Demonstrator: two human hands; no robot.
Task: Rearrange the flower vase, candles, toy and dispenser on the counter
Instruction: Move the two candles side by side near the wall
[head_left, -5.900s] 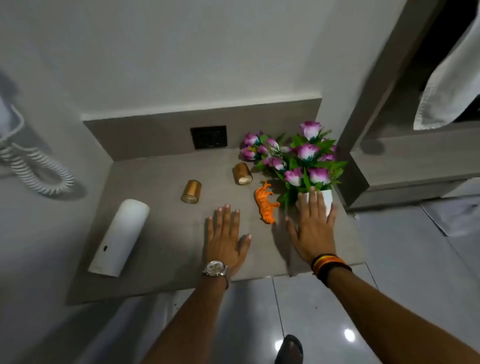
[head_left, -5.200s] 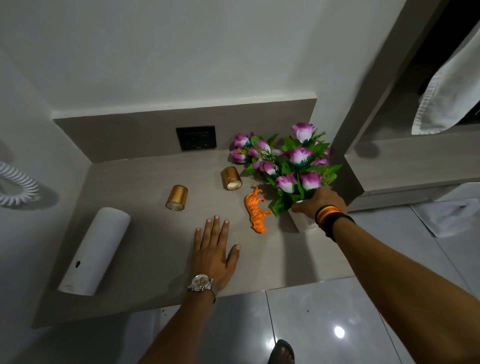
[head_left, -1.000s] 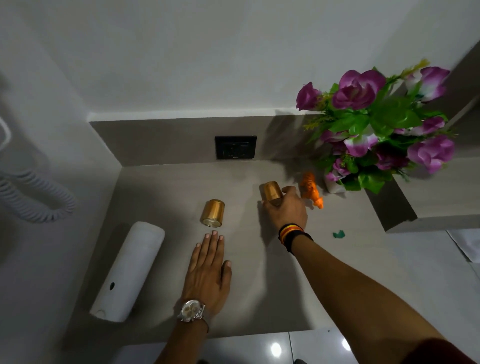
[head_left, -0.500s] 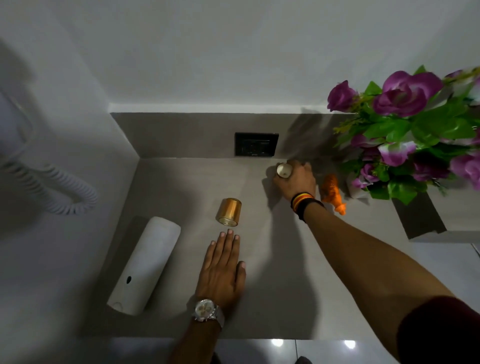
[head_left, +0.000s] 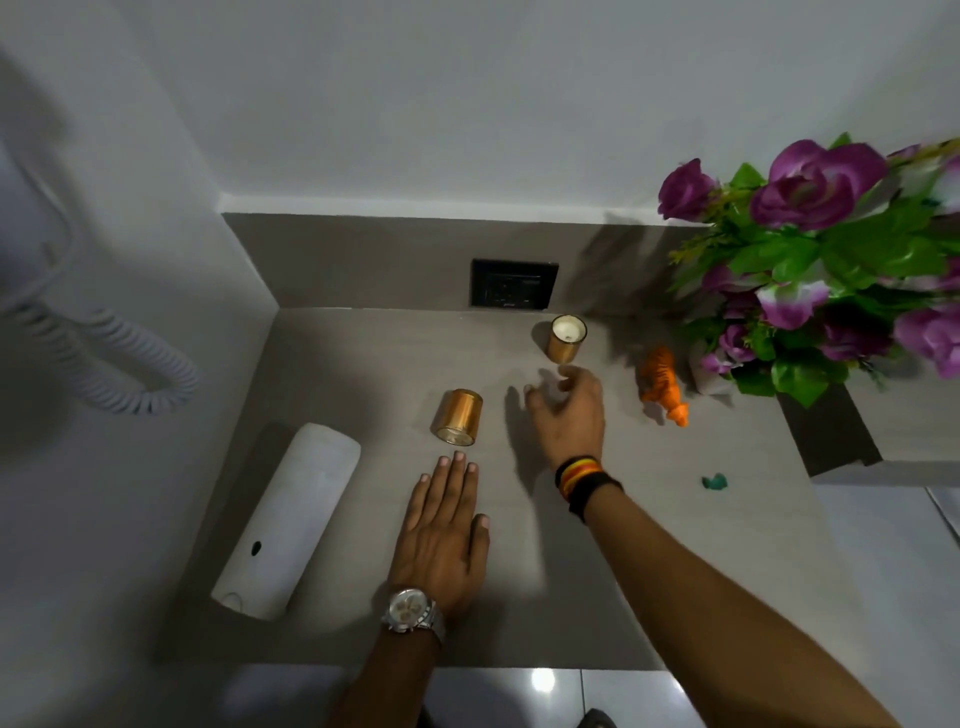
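One gold candle stands upright near the back wall, its white wax showing. A second gold candle lies on its side mid-counter. My right hand hovers between them, fingers apart and empty, a short way in front of the upright candle. My left hand rests flat on the counter, fingertips just short of the lying candle. The orange toy animal stands beside the white flower vase, whose purple blooms fill the right. The white dispenser lies on its side at the left.
A black wall socket sits in the backsplash behind the upright candle. A coiled white cord hangs on the left wall. A small green scrap lies near the counter's right end, beside a grey shelf block.
My right hand has let go of the far candle, which now stands upright by the wall, and has drawn back toward me. My left hand stays flat.
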